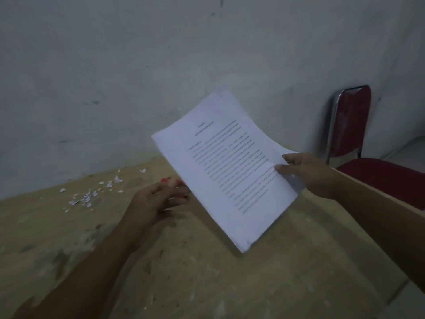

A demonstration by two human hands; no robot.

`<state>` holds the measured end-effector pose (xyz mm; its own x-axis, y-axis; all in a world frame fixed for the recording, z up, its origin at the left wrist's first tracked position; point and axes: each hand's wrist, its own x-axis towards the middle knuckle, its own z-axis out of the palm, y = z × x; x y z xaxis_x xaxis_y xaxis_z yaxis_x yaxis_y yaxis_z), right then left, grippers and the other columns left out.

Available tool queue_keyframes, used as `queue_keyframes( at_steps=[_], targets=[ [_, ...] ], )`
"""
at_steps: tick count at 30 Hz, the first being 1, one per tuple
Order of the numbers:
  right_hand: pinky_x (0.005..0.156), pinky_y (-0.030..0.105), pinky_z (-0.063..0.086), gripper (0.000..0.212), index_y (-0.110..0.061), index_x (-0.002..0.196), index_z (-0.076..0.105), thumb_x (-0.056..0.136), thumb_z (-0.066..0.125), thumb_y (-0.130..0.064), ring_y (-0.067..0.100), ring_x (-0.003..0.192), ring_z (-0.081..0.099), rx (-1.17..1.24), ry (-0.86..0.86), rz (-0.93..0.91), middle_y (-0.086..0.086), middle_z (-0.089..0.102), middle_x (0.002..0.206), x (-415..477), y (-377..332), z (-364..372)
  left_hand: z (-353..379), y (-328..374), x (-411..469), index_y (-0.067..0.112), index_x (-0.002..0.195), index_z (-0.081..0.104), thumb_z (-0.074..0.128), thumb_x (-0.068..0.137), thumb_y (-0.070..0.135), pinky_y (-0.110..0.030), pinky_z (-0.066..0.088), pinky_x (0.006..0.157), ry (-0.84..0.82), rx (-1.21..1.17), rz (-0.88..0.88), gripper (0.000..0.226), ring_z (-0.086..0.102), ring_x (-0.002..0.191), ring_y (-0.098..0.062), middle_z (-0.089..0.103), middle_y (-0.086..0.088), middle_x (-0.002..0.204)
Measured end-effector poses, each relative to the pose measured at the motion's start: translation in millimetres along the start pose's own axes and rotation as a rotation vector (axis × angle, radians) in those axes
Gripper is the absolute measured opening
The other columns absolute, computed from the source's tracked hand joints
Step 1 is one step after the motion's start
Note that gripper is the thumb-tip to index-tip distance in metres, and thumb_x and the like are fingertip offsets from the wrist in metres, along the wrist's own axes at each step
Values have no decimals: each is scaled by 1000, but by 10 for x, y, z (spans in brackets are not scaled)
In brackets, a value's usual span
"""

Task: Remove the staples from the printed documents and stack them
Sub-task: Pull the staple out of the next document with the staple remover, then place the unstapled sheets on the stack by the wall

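White printed documents (226,166) in right hand (308,173)

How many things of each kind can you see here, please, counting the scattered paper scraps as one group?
printed document, pinched by the right hand: 1
hands, left hand and right hand: 2
scatter of paper scraps: 1
red chair: 1
table: 1
Total: 6
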<state>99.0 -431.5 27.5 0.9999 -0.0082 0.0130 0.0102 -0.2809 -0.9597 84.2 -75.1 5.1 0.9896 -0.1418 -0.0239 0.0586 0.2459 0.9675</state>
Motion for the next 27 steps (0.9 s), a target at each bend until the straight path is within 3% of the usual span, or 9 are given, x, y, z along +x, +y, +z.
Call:
queue_keyframes(
  at_steps=[5, 7, 9, 12, 16, 19, 22, 24, 27],
  targets=[
    [97, 50, 52, 25, -12, 115, 70, 95, 64, -25, 28, 99, 72, 51, 164, 22, 2, 74, 110, 266, 155, -257, 594, -223, 294, 8, 109, 69, 66, 87, 33, -28, 57, 67, -121, 286, 24, 33, 73, 90, -24, 77, -6, 98],
    [97, 50, 53, 24, -11, 115, 70, 96, 63, -22, 27, 98, 72, 43, 211, 40, 2, 75, 108, 403, 221, -356, 822, -299, 416, 12, 104, 71, 68, 86, 36, -33, 54, 71, -151, 346, 38, 30, 73, 90, -22, 77, -3, 94],
    [98, 50, 52, 24, -11, 115, 70, 95, 64, -21, 27, 99, 71, 22, 239, 62, 3, 75, 108, 554, 282, -472, 1022, -388, 560, 12, 100, 71, 67, 91, 29, -29, 54, 68, -169, 392, 71, 20, 74, 84, -14, 78, 0, 90],
    [100, 48, 51, 27, -10, 119, 68, 95, 64, -23, 28, 102, 68, -67, 286, 95, 4, 72, 112, 799, 351, -657, 1262, -526, 794, 10, 92, 72, 66, 92, 23, -18, 52, 61, -89, 432, 130, 14, 72, 71, -5, 78, 3, 84],
    [82, 33, 48, 27, -6, 120, 66, 97, 60, -19, 26, 99, 63, -298, 317, 97, 8, 67, 114, 1109, 418, -852, 1506, -723, 1142, 14, 90, 74, 67, 92, 31, -38, 57, 79, 12, 516, 194, 19, 72, 81, -16, 76, 2, 82],
    [80, 34, 48, 25, -6, 117, 64, 97, 58, -20, 28, 98, 61, -498, 334, 68, 9, 63, 110, 1317, 491, -922, 1627, -861, 1370, 21, 85, 72, 66, 88, 43, -42, 56, 80, 115, 610, 207, 23, 67, 73, -10, 71, 8, 75],
    [79, 30, 41, 24, -6, 116, 62, 98, 55, -21, 23, 95, 56, -682, 334, 50, 8, 62, 110, 1507, 604, -953, 1727, -968, 1474, 26, 86, 68, 62, 88, 50, -43, 47, 94, 220, 801, 206, 26, 64, 78, -6, 68, 15, 75],
    [84, 31, 41, 27, -8, 118, 62, 100, 48, -24, 25, 98, 55, -793, 319, 78, 9, 63, 116, 1611, 694, -971, 1784, -984, 1455, 28, 92, 62, 59, 91, 50, -39, 38, 99, 271, 907, 229, 22, 59, 76, -4, 63, 17, 73],
    [102, 45, 41, 36, -20, 129, 58, 100, 45, -37, 33, 117, 54, -934, 304, 120, 10, 61, 129, 1693, 810, -978, 1821, -986, 1431, 26, 111, 55, 57, 91, 52, -38, 38, 100, 317, 906, 270, 32, 59, 79, -4, 61, 16, 83]
  ],
)
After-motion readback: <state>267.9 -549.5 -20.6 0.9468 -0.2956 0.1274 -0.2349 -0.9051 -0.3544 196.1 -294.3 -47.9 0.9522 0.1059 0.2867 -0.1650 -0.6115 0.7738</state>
